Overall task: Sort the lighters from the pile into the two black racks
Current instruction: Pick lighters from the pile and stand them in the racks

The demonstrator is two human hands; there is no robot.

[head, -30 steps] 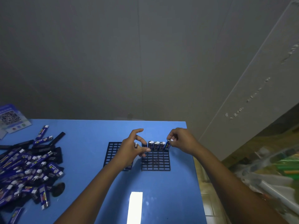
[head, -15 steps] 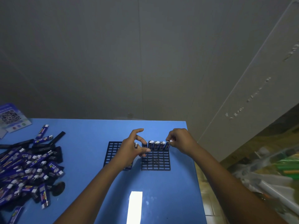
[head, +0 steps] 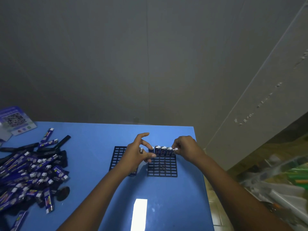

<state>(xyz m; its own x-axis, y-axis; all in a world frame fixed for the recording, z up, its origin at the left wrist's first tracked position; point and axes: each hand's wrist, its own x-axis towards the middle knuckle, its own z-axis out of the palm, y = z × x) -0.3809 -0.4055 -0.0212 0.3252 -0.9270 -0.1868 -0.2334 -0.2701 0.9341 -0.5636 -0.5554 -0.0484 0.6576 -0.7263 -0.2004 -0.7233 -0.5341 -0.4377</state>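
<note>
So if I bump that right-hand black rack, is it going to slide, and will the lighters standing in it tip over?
The right rack looks thin and open-gridded, so probably light and likely to slide on the smooth blue table. The lighters stand tall along its far row, so a hard bump might wobble them, though the slots probably keep them upright.

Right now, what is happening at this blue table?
A person is filling two black racks with lighters. The right hand pinches a lighter at the end of a row standing along the far edge of the right rack. The left hand hovers over the left rack. A big pile waits on the left.
</note>
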